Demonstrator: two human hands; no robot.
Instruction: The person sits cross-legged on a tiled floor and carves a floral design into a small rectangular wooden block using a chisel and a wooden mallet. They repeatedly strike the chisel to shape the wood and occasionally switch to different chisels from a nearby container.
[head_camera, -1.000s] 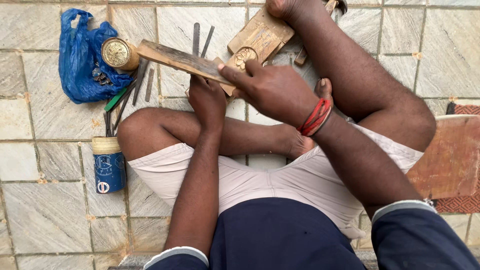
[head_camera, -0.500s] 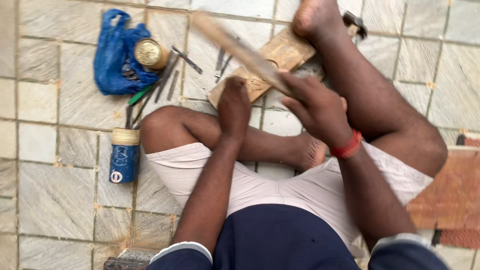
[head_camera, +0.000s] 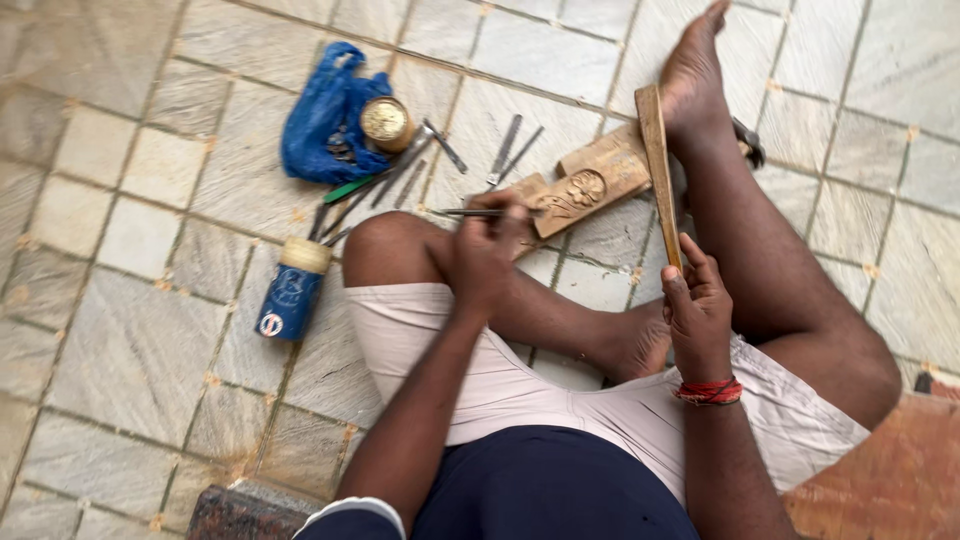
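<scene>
I sit on a tiled floor with one leg folded and the other stretched out. My right hand (head_camera: 698, 305) grips the lower end of a long flat wooden stick (head_camera: 655, 160), held upright along my right shin. My left hand (head_camera: 487, 250) holds a thin metal chisel (head_camera: 470, 212) that points left, just in front of my left knee. A wooden block with a carved flower (head_camera: 590, 183) lies on the floor beyond the left hand, pressed against my right foot (head_camera: 692, 80).
Several metal chisels (head_camera: 505, 150) lie on the tiles near a blue plastic bag (head_camera: 325, 115) with a round brass-coloured tin (head_camera: 385, 122) on it. A blue cylindrical container (head_camera: 290, 290) lies left of my knee. A reddish wooden board (head_camera: 880, 470) sits at lower right.
The long stick, held by both hands across the carved block, is now upright in my right hand alone. My left hand has let it go and taken up a chisel.
</scene>
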